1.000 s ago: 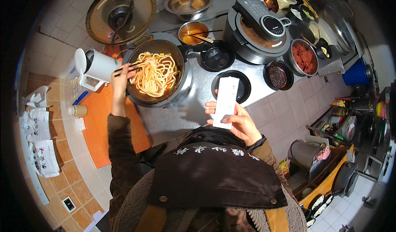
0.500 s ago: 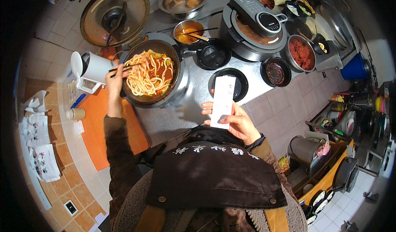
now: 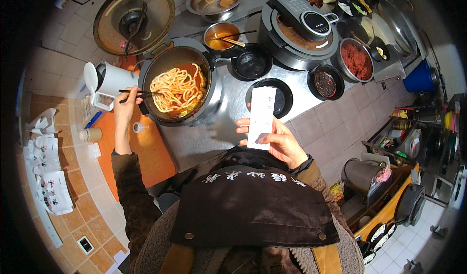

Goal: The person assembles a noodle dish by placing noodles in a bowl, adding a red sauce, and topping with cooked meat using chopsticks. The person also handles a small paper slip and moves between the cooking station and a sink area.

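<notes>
My left hand (image 3: 125, 107) is closed round a pair of dark chopsticks (image 3: 132, 94), whose tips reach into the cooking pot (image 3: 210, 90). Thick noodles (image 3: 176, 89) lie there in reddish sauce, with some green pieces at the near side. In my right hand (image 3: 284, 145) is a long white paper slip (image 3: 261, 118), pinched under the thumb and held up in front of me. Behind the slip, partly covered by it, a round black pan (image 3: 287, 96) rests on the steel counter (image 3: 228, 106).
Left of the pot are a white pitcher (image 3: 116, 82) and an orange board (image 3: 146, 150). Beyond stand a raised lid (image 3: 102, 18), a bowl of orange liquid (image 3: 221, 35) and a second black pan (image 3: 252, 62). A lidded cooker (image 3: 296, 55) and a bowl of red paste (image 3: 355, 60) are farther right.
My left hand has moved slightly left and toward me with the chopsticks. The noodles have shifted and turned over in the pot, and a small round item now shows on the orange board.
</notes>
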A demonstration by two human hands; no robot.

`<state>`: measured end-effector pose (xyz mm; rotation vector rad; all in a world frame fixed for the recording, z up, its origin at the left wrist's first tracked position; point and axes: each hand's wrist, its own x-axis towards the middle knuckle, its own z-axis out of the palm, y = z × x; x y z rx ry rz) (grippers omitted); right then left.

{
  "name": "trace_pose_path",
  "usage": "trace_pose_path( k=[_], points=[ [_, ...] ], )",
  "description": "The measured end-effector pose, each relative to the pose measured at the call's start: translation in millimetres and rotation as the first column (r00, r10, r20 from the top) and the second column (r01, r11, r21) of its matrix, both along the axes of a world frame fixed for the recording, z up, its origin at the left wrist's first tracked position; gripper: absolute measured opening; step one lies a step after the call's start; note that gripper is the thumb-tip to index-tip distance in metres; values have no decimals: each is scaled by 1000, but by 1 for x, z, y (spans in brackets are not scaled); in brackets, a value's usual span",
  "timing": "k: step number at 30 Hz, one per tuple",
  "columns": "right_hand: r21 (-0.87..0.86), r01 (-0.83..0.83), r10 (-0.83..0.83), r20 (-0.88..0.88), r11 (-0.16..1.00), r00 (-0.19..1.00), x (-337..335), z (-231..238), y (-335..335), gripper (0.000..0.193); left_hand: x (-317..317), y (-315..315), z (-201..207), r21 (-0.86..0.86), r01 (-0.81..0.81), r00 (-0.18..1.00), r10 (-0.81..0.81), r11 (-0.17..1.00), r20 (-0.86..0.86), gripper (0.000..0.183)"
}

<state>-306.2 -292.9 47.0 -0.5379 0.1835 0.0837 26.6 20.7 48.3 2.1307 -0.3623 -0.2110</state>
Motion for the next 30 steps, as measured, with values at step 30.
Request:
trace_pose_path(
  k=[30],
  points=[
    [0, -21, 21, 14, 1000, 1000, 3, -3, 2, 88, 32, -15, -28, -8, -15, 998, 14, 1000, -54, 27]
  ],
)
